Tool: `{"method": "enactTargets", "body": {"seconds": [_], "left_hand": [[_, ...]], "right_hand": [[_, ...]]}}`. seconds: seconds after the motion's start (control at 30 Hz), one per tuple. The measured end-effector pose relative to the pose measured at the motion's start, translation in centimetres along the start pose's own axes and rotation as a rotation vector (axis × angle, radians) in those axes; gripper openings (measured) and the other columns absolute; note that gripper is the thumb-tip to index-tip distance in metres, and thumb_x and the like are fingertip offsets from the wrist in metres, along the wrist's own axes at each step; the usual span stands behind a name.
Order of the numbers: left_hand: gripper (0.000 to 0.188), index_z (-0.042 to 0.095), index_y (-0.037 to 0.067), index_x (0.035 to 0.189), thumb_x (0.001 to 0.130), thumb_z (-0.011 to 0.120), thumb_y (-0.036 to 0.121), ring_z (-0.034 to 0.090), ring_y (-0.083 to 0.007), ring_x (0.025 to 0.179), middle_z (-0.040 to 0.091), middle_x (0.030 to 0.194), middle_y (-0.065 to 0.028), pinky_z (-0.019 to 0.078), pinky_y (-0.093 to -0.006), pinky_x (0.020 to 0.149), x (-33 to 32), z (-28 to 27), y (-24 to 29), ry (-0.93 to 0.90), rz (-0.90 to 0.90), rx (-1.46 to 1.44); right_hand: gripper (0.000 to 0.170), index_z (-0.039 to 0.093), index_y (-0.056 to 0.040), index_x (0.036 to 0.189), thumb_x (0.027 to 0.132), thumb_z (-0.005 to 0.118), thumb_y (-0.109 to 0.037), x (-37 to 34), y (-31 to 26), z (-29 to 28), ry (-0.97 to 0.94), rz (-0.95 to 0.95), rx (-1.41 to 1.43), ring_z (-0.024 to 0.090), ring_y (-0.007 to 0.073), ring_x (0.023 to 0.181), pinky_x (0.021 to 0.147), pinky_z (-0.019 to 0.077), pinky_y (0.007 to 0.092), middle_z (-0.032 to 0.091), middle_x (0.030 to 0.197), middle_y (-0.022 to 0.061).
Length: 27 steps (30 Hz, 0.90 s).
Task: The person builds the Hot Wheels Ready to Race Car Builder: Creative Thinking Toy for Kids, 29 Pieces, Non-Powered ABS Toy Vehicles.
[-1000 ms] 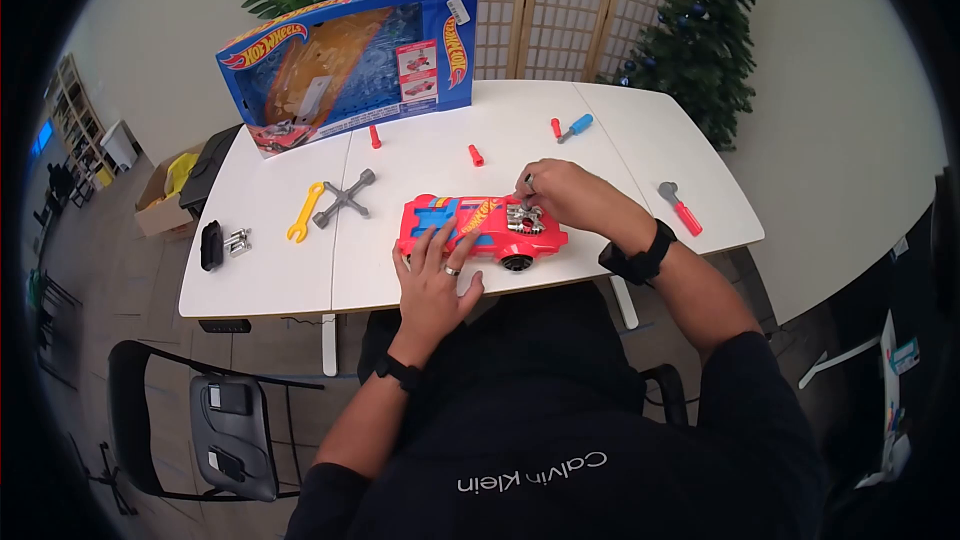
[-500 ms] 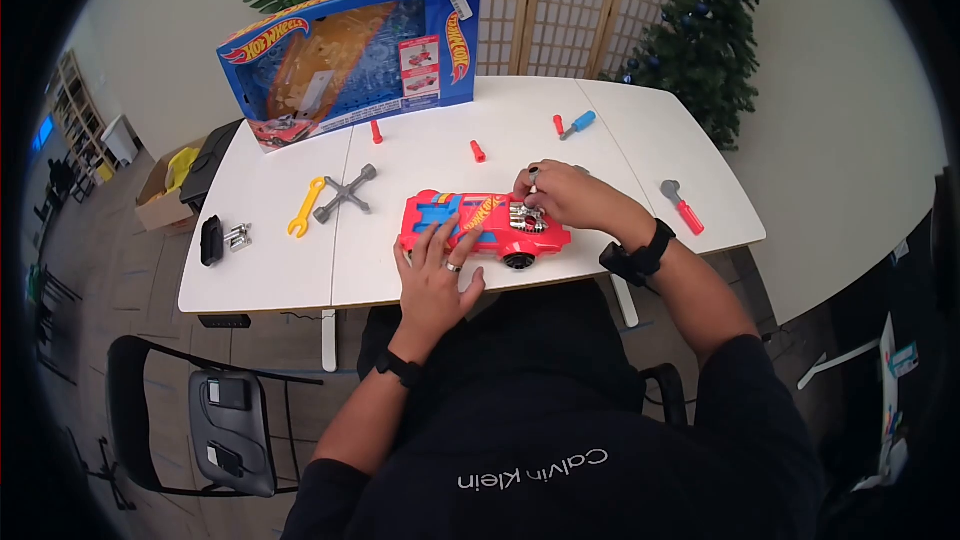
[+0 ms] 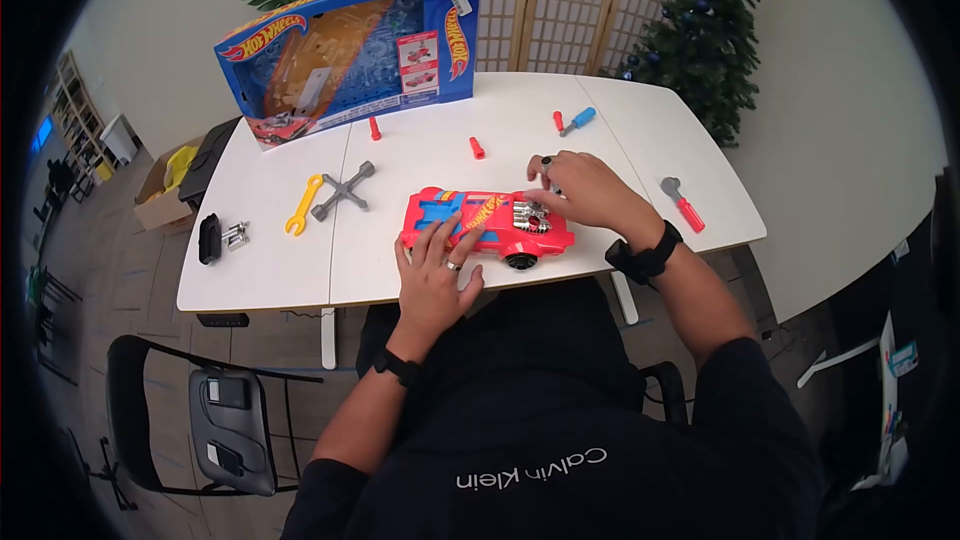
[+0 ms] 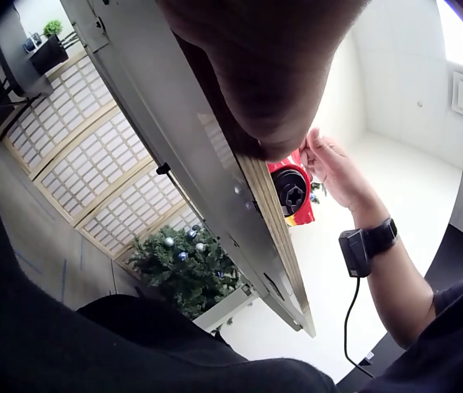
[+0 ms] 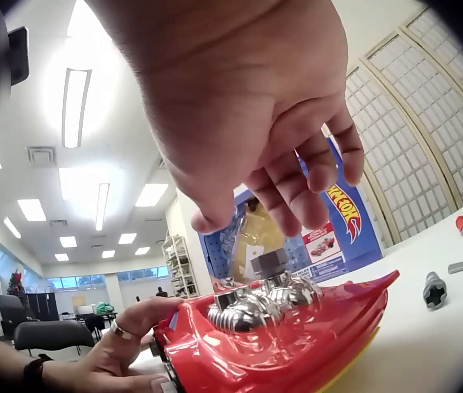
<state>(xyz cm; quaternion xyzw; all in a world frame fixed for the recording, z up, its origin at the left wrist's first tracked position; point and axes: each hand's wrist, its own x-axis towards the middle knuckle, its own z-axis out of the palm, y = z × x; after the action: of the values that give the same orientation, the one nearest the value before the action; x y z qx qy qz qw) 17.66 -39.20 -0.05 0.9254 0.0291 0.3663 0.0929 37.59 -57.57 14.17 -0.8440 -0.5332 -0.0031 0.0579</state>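
The red toy car (image 3: 500,242) lies on the white table with its chrome engine toward the right end. My left hand (image 3: 432,285) rests on its blue-and-yellow side, fingers spread. Over the engine hovers my right hand (image 3: 592,192), fingers loosely bent and holding nothing. In the right wrist view a grey hex-headed bolt (image 5: 269,263) stands in the chrome engine (image 5: 252,307), below and apart from the right hand (image 5: 256,123). The left wrist view shows one black wheel (image 4: 292,193) of the car.
Behind stand a blue toy box (image 3: 350,65) and, nearer, several red pieces. A yellow wrench (image 3: 304,205) and grey cross wrench (image 3: 343,192) lie left, a red-handled tool (image 3: 684,208) right. A grey socket-ended piece (image 5: 435,291) lies beside the car.
My right hand has let go of the part at the engine and moved slightly up and to the right, its fingers loosening. The left hand has stayed on the car.
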Motion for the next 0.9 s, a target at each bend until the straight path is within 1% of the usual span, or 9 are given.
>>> {"method": "enactTargets", "body": {"seconds": [0.03, 0.13, 0.17, 0.23, 0.27, 0.33, 0.53, 0.63, 0.9], "left_hand": [[0.069, 0.059, 0.027, 0.151, 0.085, 0.079, 0.029, 0.049, -0.0314, 0.142, 0.052, 0.158, -0.0066, 0.0333, -0.0637, 0.113, 0.0, 0.0, 0.0, 0.0, -0.002, 0.002], [0.069, 0.059, 0.026, 0.151, 0.085, 0.079, 0.029, 0.05, -0.0312, 0.141, 0.052, 0.158, -0.0068, 0.0336, -0.0634, 0.113, 0.1, -0.1, 0.1, 0.0, 0.006, 0.004], [0.069, 0.059, 0.026, 0.151, 0.085, 0.079, 0.029, 0.049, -0.031, 0.141, 0.052, 0.158, -0.0068, 0.0337, -0.0632, 0.113, 0.1, -0.1, 0.1, 0.001, 0.004, 0.005], [0.069, 0.06, 0.026, 0.151, 0.085, 0.079, 0.029, 0.049, -0.0309, 0.141, 0.052, 0.157, -0.0068, 0.0339, -0.0629, 0.112, 0.0, -0.1, 0.2, 0.001, 0.003, 0.005], [0.069, 0.06, 0.026, 0.151, 0.085, 0.079, 0.029, 0.049, -0.0308, 0.141, 0.052, 0.157, -0.0067, 0.0341, -0.0626, 0.112, 0.1, -0.1, 0.3, 0.002, 0.001, 0.01], [0.069, 0.06, 0.026, 0.15, 0.085, 0.079, 0.029, 0.049, -0.0306, 0.14, 0.052, 0.157, -0.0066, 0.0343, -0.0623, 0.112, 0.1, -0.2, 0.2, 0.004, -0.005, 0.015], [0.068, 0.061, 0.025, 0.15, 0.084, 0.08, 0.028, 0.05, -0.0307, 0.139, 0.052, 0.157, -0.0064, 0.034, -0.0616, 0.112, 0.2, -0.1, 0.2, 0.008, 0.002, 0.006], [0.068, 0.061, 0.025, 0.15, 0.084, 0.08, 0.028, 0.05, -0.0304, 0.139, 0.052, 0.156, -0.0062, 0.0341, -0.0615, 0.112, 0.2, -0.2, 0.1, 0.014, -0.003, 0.004], [0.066, 0.061, 0.025, 0.149, 0.085, 0.078, 0.026, 0.051, -0.0305, 0.138, 0.053, 0.156, -0.0057, 0.0347, -0.0603, 0.112, 0.2, -0.1, 0.1, 0.009, 0.014, -0.007]], "right_hand": [[0.024, 0.072, -0.0031, 0.109, 0.099, 0.071, -0.025, -0.2, 0.9, 0.8, 0.155, -0.152, 0.113, 0.069, 0.0326, 0.102, 0.09, 0.0535, 0.0429, 0.073, 0.108, 0.0161], [0.03, 0.072, -0.0039, 0.109, 0.102, 0.068, -0.033, 0.5, 2.2, 2.0, 0.024, -0.24, 0.226, 0.068, 0.032, 0.102, 0.09, 0.0536, 0.0413, 0.073, 0.11, 0.0148], [0.03, 0.072, -0.0039, 0.109, 0.102, 0.068, -0.033, 0.6, 1.0, 1.0, 0.024, -0.239, 0.225, 0.068, 0.032, 0.102, 0.09, 0.0536, 0.0413, 0.073, 0.11, 0.0148], [0.027, 0.073, -0.0038, 0.108, 0.099, 0.072, -0.029, 0.5, -1.3, -0.9, -0.188, 0.165, -0.227, 0.068, 0.0317, 0.103, 0.092, 0.0538, 0.0412, 0.073, 0.11, 0.0136], [0.027, 0.073, -0.0038, 0.108, 0.099, 0.072, -0.029, 0.1, -0.8, -0.3, -0.189, 0.165, -0.228, 0.068, 0.0317, 0.103, 0.092, 0.0538, 0.0412, 0.073, 0.11, 0.0136], [0.026, 0.074, -0.0019, 0.1, 0.098, 0.074, -0.028, -0.4, 1.3, 1.9, 0.17, -0.114, 0.156, 0.068, 0.0315, 0.103, 0.091, 0.054, 0.0417, 0.074, 0.105, 0.013], [0.03, 0.073, -0.0064, 0.117, 0.098, 0.072, -0.03, 0.3, 0.6, 2.2, -0.002, -0.13, -0.251, 0.068, 0.0292, 0.101, 0.086, 0.0523, 0.0435, 0.073, 0.101, 0.0109], [0.031, 0.072, -0.0082, 0.117, 0.1, 0.069, -0.033, -0.5, -0.3, 2.2, 0.153, -0.08, -0.298, 0.068, 0.0288, 0.098, 0.087, 0.0511, 0.0427, 0.071, 0.098, 0.0099], [0.04, 0.076, -0.0082, 0.109, 0.105, 0.059, -0.044, 0.9, 0.2, 3.3, 0.039, -0.115, -0.352, 0.071, 0.0295, 0.089, 0.082, 0.052, 0.0428, 0.073, 0.088, 0.0101]]}}
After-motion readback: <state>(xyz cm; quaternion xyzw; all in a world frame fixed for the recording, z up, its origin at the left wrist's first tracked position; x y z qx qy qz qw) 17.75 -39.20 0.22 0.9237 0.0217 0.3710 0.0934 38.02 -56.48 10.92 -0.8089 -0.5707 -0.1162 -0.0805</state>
